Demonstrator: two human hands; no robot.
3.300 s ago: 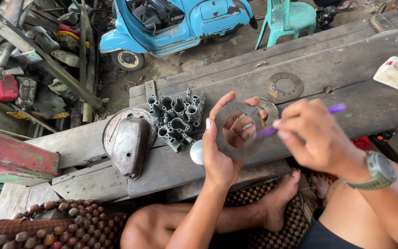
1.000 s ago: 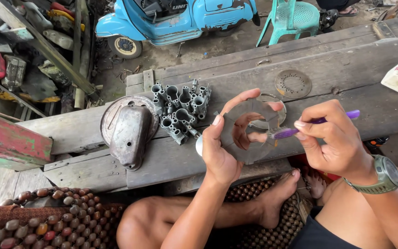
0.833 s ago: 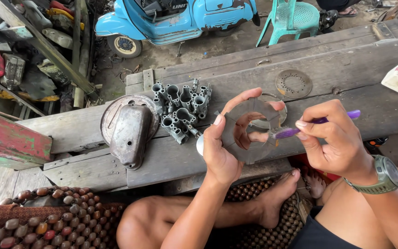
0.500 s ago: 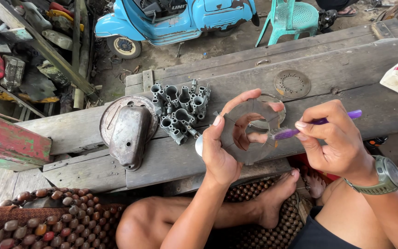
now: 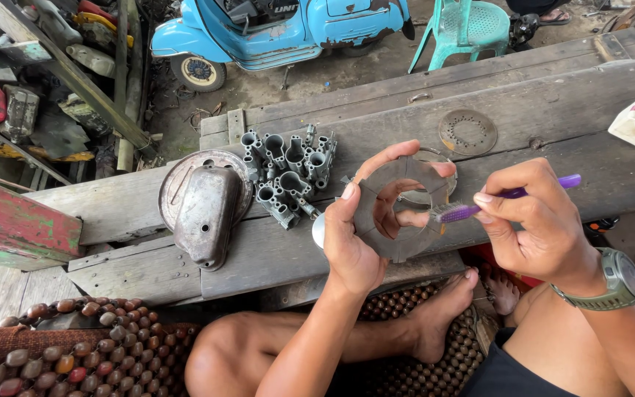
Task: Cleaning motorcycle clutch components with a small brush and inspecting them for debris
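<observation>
The left hand (image 5: 354, 242) is gripping a grey ring (image 5: 398, 209) upright over the counter (image 5: 273, 250), thumb at its 9 o'clock edge and fingers through the centre hole. The right hand (image 5: 534, 217) is pinching a purple toothbrush (image 5: 505, 198), its bristles touching the ring at 3 o'clock. A valve block (image 5: 288, 173) is lying at 10 o'clock from the ring, with a metal cover (image 5: 203, 213) at 9 o'clock.

Grey metal ring plate (image 5: 398, 213): flat disc with a large central hole and radial grooves on its face, held upright above the desk (image 5: 376, 125). Purple toothbrush (image 5: 505, 200): roughly level, bristle head touching the plate's right rim.
</observation>
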